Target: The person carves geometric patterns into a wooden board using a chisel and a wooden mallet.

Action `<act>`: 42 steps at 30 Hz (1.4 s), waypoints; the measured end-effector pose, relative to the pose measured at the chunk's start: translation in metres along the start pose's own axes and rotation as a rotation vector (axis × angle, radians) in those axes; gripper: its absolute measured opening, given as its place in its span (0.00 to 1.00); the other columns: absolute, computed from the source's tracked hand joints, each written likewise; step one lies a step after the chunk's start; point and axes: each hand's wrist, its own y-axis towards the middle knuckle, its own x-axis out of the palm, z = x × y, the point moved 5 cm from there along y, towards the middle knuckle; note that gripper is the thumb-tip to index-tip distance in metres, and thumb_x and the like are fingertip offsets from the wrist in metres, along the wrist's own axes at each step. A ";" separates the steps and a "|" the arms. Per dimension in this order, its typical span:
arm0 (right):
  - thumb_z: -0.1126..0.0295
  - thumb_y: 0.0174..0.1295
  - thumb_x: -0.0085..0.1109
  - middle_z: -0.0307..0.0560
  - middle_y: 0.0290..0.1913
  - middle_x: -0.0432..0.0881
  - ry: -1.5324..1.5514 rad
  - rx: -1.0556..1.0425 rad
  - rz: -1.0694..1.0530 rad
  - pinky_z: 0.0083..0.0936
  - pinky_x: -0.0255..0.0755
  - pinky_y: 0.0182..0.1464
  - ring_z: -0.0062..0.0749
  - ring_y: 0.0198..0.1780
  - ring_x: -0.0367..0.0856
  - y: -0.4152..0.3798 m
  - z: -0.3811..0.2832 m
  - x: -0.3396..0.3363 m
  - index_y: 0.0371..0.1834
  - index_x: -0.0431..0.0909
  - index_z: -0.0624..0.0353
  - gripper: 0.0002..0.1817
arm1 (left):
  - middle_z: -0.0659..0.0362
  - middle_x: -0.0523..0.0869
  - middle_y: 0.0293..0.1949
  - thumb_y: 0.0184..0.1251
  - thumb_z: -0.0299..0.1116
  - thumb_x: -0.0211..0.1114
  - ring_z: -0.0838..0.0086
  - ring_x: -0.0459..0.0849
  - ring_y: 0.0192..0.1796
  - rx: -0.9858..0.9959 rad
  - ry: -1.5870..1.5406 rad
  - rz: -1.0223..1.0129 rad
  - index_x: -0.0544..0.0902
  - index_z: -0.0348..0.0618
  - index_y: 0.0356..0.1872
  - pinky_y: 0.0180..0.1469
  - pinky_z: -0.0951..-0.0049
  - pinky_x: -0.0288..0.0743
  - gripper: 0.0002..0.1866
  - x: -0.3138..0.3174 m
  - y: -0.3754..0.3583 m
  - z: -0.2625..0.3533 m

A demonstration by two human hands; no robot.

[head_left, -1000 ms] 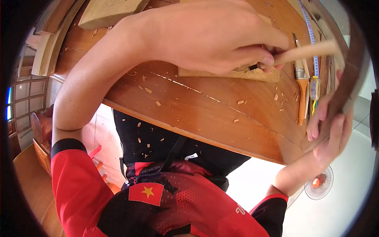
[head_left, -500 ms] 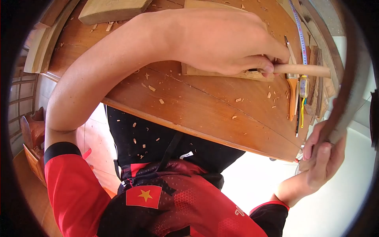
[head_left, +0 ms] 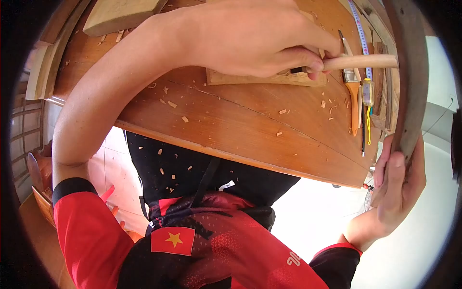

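My left hand [head_left: 284,45] reaches across the bench and is closed round the lower end of a wood chisel [head_left: 361,62]. Its pale round handle points right, a bit of dark shank shows by my fingers, and the cutting end is hidden. Under this hand lies a light wooden board [head_left: 231,78], mostly covered. My right hand [head_left: 399,180], at the right, is wrapped round the lower end of a long dark wooden bar [head_left: 413,82]. The bar stands across the end of the chisel handle and appears to touch it.
Wood chips are scattered over the brown tabletop [head_left: 207,125] and my dark clothing. A flat brush [head_left: 353,103], a tape measure [head_left: 367,91] and slim tools lie at the right, beside wood strips [head_left: 380,86]. A thick wooden block [head_left: 120,17] sits at the far left.
The bar has swung left, from apart from the chisel handle to its end. My right hand has risen slightly, and the view has shifted a little.
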 end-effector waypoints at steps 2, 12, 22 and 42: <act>0.52 0.78 0.54 0.41 0.32 0.75 0.065 0.024 0.064 0.13 0.49 0.23 0.10 0.21 0.60 -0.001 0.000 0.003 0.63 0.72 0.77 0.32 | 0.47 0.83 0.29 0.83 0.36 0.58 0.50 0.83 0.26 -0.021 -0.011 0.043 0.80 0.40 0.49 0.31 0.55 0.75 0.10 0.011 0.000 -0.011; 0.60 0.85 0.41 0.38 0.36 0.71 0.112 0.076 -0.176 0.11 0.55 0.23 0.09 0.21 0.62 0.022 0.013 0.003 0.71 0.66 0.74 0.25 | 0.54 0.84 0.33 0.82 0.34 0.58 0.59 0.86 0.32 0.017 0.139 0.082 0.81 0.42 0.47 0.37 0.59 0.76 0.07 0.014 0.004 -0.019; 0.54 0.83 0.45 0.42 0.32 0.71 0.182 -0.007 -0.118 0.11 0.54 0.20 0.11 0.19 0.61 0.018 0.016 -0.005 0.68 0.65 0.77 0.31 | 0.54 0.82 0.36 0.80 0.33 0.62 0.59 0.83 0.35 0.187 0.028 0.202 0.81 0.40 0.48 0.36 0.63 0.73 0.07 0.018 -0.002 -0.016; 0.49 0.80 0.51 0.42 0.29 0.72 0.146 0.012 -0.170 0.12 0.53 0.20 0.11 0.18 0.60 0.011 0.022 0.001 0.58 0.69 0.76 0.31 | 0.49 0.80 0.35 0.78 0.32 0.64 0.54 0.81 0.32 -0.108 0.216 0.129 0.77 0.39 0.47 0.35 0.58 0.72 0.08 0.001 0.000 0.015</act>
